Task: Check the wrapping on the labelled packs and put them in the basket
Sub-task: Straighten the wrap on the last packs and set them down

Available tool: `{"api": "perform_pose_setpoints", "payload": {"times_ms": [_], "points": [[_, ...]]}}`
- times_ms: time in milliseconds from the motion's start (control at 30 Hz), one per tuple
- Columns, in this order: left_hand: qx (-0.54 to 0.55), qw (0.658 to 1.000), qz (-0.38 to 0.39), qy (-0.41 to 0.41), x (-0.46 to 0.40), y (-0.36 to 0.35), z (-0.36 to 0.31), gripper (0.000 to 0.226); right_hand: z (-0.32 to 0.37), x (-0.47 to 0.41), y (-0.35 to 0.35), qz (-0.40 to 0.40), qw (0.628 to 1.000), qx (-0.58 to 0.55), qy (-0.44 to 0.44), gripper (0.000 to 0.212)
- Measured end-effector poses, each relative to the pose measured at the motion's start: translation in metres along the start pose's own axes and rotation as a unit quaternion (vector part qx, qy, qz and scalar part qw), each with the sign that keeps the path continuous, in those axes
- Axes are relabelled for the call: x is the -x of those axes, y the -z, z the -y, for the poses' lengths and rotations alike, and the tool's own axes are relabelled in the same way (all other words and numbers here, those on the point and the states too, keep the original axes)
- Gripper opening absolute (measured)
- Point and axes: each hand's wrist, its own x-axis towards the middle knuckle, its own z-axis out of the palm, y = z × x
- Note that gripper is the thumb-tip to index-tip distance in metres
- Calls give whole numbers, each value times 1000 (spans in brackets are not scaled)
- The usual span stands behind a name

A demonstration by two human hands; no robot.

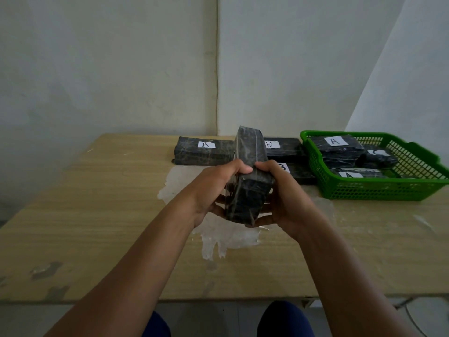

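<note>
A black plastic-wrapped pack [247,171] is held above the table middle, long axis pointing away from me, its label hidden. My left hand [213,190] grips its left side, thumb on top. My right hand [284,193] grips its right side the same way. On the table behind lie a pack labelled A [204,152], a pack labelled B [283,149] and another B pack [298,172], partly hidden by my right hand. The green basket [379,190] at the right holds two A packs [337,149] [357,175] and a C pack [379,158].
The wooden table [97,215] has a worn white patch [226,237] beneath my hands and scuffs near its front left edge. A white wall corner stands behind the table. My knees show below the front edge.
</note>
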Motion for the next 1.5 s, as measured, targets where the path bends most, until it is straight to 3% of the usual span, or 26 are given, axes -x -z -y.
{"api": "perform_pose_setpoints", "payload": {"times_ms": [233,333,433,533,633,900,1033,1167,1233,1400,1500], "points": [[33,999,8,15,1,4,-3,36,5,4,-5,-8,998,60,-2,60],[42,999,18,6,3,6,-3,36,0,4,-4,-44,992,72,96,78],[45,998,34,-15,3,7,1,50,-5,9,5,-14,979,49,196,86],[42,993,80,-71,3,7,4,67,-7,9,20,16,969,57,239,95],[23,990,76,-120,1,5,7,87,-4,9,29,41,962,80,258,100],[-53,976,18,-211,3,-3,13,83,-5,11,31,21,946,65,316,84],[-50,976,-10,-211,5,-6,9,80,-4,8,28,5,951,50,307,85],[-2,981,-86,-176,5,-11,3,67,-5,3,28,26,964,75,255,92],[5,985,-74,-156,5,-9,0,60,-2,3,27,14,968,82,237,93],[0,992,-31,-125,10,-7,-14,32,23,2,25,-67,979,77,178,29],[-3,993,-56,-105,10,-10,-21,31,34,1,22,-82,980,111,144,32]]}}
